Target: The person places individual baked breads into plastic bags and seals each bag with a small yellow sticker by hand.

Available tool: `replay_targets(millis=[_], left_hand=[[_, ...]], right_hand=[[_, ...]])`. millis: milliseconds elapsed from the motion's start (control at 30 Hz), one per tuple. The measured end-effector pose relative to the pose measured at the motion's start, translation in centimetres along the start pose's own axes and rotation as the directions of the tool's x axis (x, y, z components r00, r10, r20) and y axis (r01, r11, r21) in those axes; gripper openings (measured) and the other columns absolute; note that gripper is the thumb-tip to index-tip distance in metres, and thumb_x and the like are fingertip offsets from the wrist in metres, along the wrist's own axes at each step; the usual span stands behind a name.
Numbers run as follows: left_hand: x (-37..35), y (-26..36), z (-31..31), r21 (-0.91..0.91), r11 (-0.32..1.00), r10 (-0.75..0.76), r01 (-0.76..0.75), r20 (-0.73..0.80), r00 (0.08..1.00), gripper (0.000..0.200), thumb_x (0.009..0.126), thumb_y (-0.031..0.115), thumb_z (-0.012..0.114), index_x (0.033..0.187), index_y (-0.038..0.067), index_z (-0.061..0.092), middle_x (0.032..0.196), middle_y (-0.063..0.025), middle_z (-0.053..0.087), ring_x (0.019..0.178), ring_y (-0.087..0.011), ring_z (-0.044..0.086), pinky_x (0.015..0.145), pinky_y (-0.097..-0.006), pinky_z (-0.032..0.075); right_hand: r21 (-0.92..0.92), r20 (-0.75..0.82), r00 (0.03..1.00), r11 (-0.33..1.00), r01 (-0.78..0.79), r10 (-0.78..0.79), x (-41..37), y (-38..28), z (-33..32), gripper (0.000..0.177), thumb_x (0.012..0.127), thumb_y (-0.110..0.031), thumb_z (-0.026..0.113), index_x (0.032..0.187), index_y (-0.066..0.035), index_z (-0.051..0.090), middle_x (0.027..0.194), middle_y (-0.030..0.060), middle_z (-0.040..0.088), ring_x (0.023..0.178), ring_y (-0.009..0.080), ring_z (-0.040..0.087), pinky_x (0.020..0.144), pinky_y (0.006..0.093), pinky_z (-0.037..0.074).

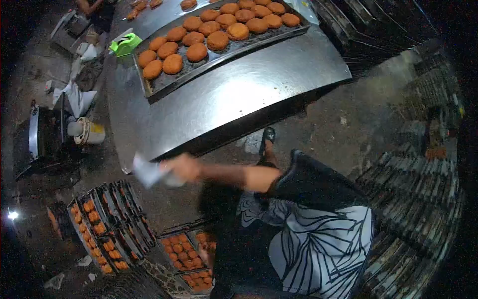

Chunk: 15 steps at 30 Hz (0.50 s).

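My right hand (184,168), blurred by motion, is closed on a whitish cloth (145,171) off the near left corner of a steel table (224,104). What looks like my left hand (205,253) shows dimly beside my dark clothing, close to trays of buns (180,251); its fingers are not clear. A black baking tray (219,62) on the table holds several round, browned buns (217,41). At its left end sits a bright green holder (125,45).
Racks of bun-filled trays (94,234) stand at lower left. Stacked dark trays (413,199) line the right side, with more at top right. A white bucket (90,132) sits on the floor at left. Another person's arm (89,7) shows at top left.
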<state>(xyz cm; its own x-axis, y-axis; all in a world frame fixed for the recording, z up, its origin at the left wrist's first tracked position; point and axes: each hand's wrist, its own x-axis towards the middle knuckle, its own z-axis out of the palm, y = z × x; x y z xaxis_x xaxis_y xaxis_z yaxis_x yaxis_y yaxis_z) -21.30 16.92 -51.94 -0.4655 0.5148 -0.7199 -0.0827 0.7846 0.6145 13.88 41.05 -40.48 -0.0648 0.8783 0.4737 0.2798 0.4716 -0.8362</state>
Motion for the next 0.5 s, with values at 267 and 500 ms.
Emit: replay_targets(millis=[267,500], left_hand=[[2.7,2.4,2.7,-0.075,0.994,0.08,-0.081,-0.011,0.997,0.043,0.083,0.03,0.048,0.113,-0.001,0.039,0.099,-0.0112,0.049,0.083,-0.0221,0.048,0.07,-0.0345,0.039],[4.1,5.3,4.7,-0.095,0.972,0.207,-0.213,-0.066,0.976,0.041,0.084,0.027,0.048,0.112,-0.002,0.039,0.096,-0.0115,0.05,0.079,-0.0217,0.049,0.067,-0.0343,0.04]], right_hand=[[-0.436,-0.895,0.438,0.383,-0.814,-0.087,-12.3,-0.4,-41.8,0.024,0.072,-0.005,0.048,0.093,-0.004,0.059,0.079,0.0142,0.061,0.069,0.0255,0.059,0.061,0.0341,0.046],[-0.078,-0.194,0.458,0.452,-0.889,0.867,-5.8,4.0,-13.9,0.04,0.068,-0.002,0.046,0.106,-0.009,0.055,0.094,0.0194,0.056,0.08,0.0292,0.056,0.076,0.0394,0.043]])
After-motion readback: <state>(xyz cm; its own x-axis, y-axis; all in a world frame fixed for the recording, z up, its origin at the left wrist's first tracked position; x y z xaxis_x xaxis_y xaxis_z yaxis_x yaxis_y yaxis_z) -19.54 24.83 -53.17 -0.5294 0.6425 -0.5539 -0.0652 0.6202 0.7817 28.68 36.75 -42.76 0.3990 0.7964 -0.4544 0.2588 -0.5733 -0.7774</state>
